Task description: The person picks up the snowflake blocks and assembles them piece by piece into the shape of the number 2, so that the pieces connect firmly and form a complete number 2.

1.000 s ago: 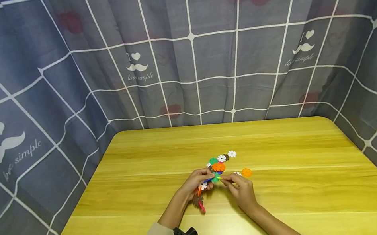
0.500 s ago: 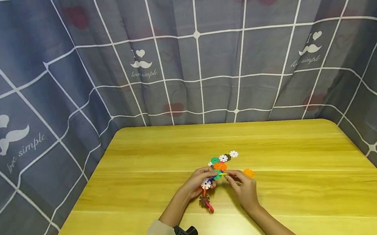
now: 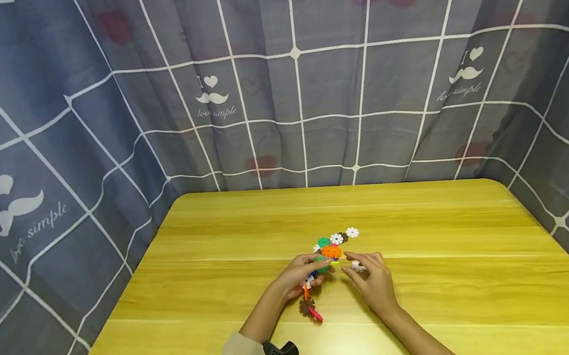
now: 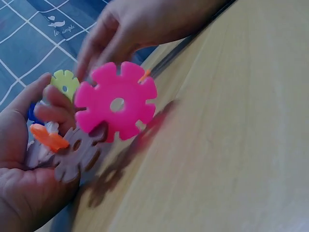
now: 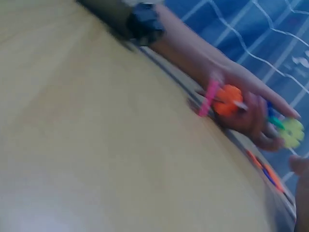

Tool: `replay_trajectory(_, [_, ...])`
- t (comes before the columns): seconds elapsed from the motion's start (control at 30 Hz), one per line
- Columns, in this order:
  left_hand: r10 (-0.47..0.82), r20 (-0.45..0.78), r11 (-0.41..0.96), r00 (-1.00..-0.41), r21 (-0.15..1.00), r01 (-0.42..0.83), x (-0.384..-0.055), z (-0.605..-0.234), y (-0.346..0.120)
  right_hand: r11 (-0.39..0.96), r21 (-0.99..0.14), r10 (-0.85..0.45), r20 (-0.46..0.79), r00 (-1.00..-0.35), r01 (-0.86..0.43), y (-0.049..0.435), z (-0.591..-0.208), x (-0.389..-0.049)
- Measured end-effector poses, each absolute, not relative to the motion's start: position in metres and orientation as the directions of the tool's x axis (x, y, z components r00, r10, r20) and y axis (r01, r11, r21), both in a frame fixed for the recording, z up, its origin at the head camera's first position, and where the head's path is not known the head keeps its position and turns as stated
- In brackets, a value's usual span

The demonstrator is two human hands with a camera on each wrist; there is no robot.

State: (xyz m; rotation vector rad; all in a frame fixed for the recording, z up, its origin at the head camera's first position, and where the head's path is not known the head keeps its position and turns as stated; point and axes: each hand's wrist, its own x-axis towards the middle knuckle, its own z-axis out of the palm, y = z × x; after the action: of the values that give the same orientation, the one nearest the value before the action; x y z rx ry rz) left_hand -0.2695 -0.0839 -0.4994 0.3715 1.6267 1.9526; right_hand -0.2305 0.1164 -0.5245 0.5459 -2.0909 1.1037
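My left hand [image 3: 298, 275] grips a chain of interlocked plastic flower discs near its green disc [image 3: 322, 265]. A yellow disc [image 4: 64, 86] stands at the chain's far end, past the left fingertips. From the palm side the chain runs down through an orange disc [image 4: 49, 138] and a brown disc [image 4: 77, 153] to a pink disc [image 4: 117, 101]. My right hand [image 3: 377, 286] is beside the yellow disc, thumb and forefinger parted, with a gap to the disc. In the right wrist view only part of the right hand shows, its thumb [image 5: 300, 165] apart from the yellow disc.
Beyond the hands lie joined discs on the wooden table [image 3: 465, 261], among them an orange disc [image 3: 332, 251], a green disc [image 3: 324, 242] and a white disc [image 3: 352, 233]. Another white disc [image 3: 357, 265] lies behind the right fingers. A checked curtain [image 3: 263, 101] surrounds the table.
The right hand held the yellow disc earlier; now its fingers have come off it and moved slightly right, covering the loose orange disc. The left hand still grips the chain, which has turned slightly.
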Motion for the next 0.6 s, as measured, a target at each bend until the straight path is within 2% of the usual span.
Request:
replay_trajectory(0.13, [0.590, -0.139, -0.111, -0.795, 0.962, -0.250, -0.270, -0.499, -0.085, 0.688, -0.516, -0.042, 0.673, -0.739, -0.510, 0.134, -0.526, -0.232])
replay_trajectory(0.27, [0.595, -0.139, -0.115, -0.792, 0.960, -0.255, -0.269, -0.499, -0.085, 0.775, -0.447, -0.098, 0.614, -0.783, -0.448, 0.143, -0.527, -0.234])
replay_trajectory(0.4, [0.603, -0.137, -0.124, -0.786, 0.957, -0.262, -0.269, -0.498, -0.085, 0.796, -0.418, -0.132, 0.586, -0.799, -0.438, 0.144, -0.527, -0.234])
replay_trajectory(0.6, [0.611, -0.126, -0.132, -0.781, 0.957, -0.257, -0.269, -0.499, -0.085, 0.765, -0.482, -0.094, 0.572, -0.815, -0.427, 0.143, -0.526, -0.233])
